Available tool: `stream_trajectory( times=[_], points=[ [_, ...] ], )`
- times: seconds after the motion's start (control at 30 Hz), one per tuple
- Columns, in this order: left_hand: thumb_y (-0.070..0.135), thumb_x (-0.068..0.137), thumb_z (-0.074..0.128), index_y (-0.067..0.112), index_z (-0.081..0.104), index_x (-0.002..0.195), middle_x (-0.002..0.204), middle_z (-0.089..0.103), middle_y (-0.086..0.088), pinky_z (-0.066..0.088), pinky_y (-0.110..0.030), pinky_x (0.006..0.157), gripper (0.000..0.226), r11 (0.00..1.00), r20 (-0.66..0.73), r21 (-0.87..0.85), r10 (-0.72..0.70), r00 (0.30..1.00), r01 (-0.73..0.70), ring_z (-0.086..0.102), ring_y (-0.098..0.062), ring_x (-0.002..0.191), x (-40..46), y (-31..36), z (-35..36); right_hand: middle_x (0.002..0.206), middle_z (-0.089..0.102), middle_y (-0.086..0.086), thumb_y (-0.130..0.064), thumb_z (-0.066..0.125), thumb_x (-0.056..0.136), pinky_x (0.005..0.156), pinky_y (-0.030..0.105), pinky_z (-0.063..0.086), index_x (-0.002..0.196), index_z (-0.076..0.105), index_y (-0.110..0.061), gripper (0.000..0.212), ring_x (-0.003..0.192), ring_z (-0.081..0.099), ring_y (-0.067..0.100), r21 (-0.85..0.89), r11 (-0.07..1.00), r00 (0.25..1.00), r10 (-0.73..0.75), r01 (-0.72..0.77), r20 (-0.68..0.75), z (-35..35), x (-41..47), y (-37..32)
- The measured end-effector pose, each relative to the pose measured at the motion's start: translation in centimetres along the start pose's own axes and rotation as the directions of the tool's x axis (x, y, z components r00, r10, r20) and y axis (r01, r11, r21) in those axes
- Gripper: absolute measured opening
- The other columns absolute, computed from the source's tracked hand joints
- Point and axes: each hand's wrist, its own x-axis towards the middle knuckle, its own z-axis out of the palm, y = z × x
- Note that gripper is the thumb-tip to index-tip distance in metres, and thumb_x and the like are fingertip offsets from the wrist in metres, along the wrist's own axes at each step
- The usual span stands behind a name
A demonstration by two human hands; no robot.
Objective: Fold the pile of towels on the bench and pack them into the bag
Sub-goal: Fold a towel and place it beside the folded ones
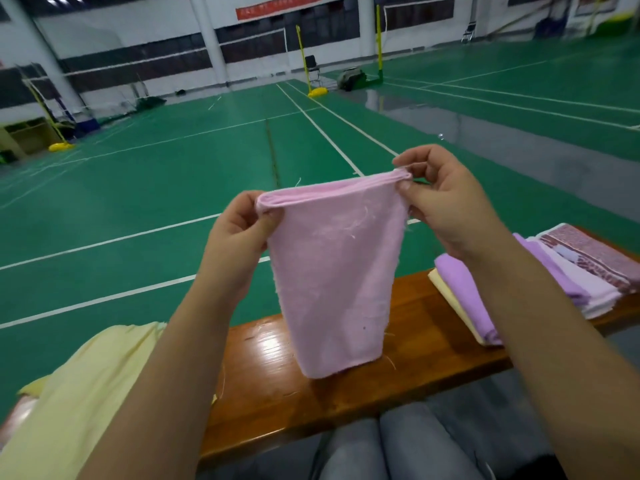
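A pink towel (332,271), folded double, hangs upright in front of me above the wooden bench (346,393). My left hand (239,233) pinches its top left corner and my right hand (446,206) pinches its top right corner. Its lower edge just reaches the bench top. A stack of folded towels (554,282) in purple, pale pink, cream and a red pattern lies on the bench to the right. A pale yellow cloth (79,393) lies spread at the left end. No bag is in view.
Green badminton courts with white lines stretch beyond the bench. Yellow net posts (304,60) stand far off, with a chair and a bag near them. My grey-trousered knees (381,445) are right against the bench's near edge.
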Motion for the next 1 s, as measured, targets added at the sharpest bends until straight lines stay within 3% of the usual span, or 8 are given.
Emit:
stream_trajectory(
  times=[0.17,0.33,0.43,0.6,0.77,1.0],
  points=[
    [0.014,0.092,0.060,0.019,0.062,0.086,0.068,0.060,0.012,0.039,-0.035,0.066,0.008,1.000,-0.098,0.025,-0.001,0.995,0.004,0.048,-0.011,0.068,-2.2,0.0,0.0,0.101,0.057,-0.003,-0.001,0.052,0.094,0.074,0.036,0.056,0.096,0.055,-0.026,0.025,0.086,0.058,0.016,-0.053,0.998,0.996,0.046,-0.042,0.077,-0.1,-1.7,-0.4],
    [0.025,0.087,0.058,0.021,0.064,0.088,0.074,0.061,0.011,0.040,-0.026,0.059,0.007,0.993,-0.085,0.018,0.114,0.990,-0.113,0.050,-0.009,0.068,-4.1,2.1,-0.4,0.091,0.058,-0.004,0.003,0.051,0.093,0.056,0.020,0.049,0.093,0.058,-0.022,0.026,0.072,0.057,0.007,0.083,0.996,0.985,-0.025,0.011,0.168,-1.2,-2.4,-2.5],
    [0.027,0.088,0.056,0.024,0.065,0.089,0.076,0.061,0.009,0.039,-0.025,0.057,0.009,0.989,-0.095,0.022,0.146,0.985,-0.145,0.049,-0.010,0.068,-4.2,2.8,-0.3,0.086,0.058,-0.002,0.005,0.050,0.092,0.054,0.018,0.047,0.094,0.058,-0.018,0.024,0.066,0.056,0.004,0.148,0.989,0.978,-0.036,0.006,0.204,-1.5,-2.1,-3.1],
    [0.027,0.088,0.059,0.026,0.067,0.084,0.076,0.061,0.007,0.037,-0.032,0.063,0.010,1.000,-0.110,0.019,0.017,0.994,-0.015,0.049,-0.015,0.073,-3.4,0.9,-0.2,0.086,0.057,-0.001,0.007,0.051,0.091,0.053,0.018,0.048,0.092,0.057,-0.017,0.025,0.068,0.056,0.006,0.145,0.987,0.981,0.043,-0.071,0.190,-1.2,-1.5,-1.3],
    [0.009,0.097,0.052,0.020,0.062,0.085,0.072,0.062,0.011,0.039,-0.030,0.064,0.019,0.990,-0.121,0.042,-0.131,0.984,0.137,0.050,-0.007,0.068,-1.4,-1.8,-0.1,0.085,0.055,0.000,0.007,0.051,0.091,0.072,0.034,0.049,0.087,0.057,-0.018,0.026,0.083,0.053,0.018,0.024,0.985,0.981,0.165,-0.168,0.100,0.7,0.0,1.5],
    [0.011,0.093,0.056,0.021,0.061,0.085,0.072,0.060,0.013,0.044,-0.022,0.064,0.014,0.995,-0.104,-0.073,0.059,0.993,-0.067,0.051,-0.004,0.067,0.2,0.5,-0.8,0.091,0.060,-0.005,0.003,0.055,0.088,0.074,0.031,0.054,0.088,0.059,-0.024,0.027,0.085,0.057,0.013,0.058,0.997,0.994,-0.060,0.055,0.093,0.5,1.1,-0.8]
  ],
)
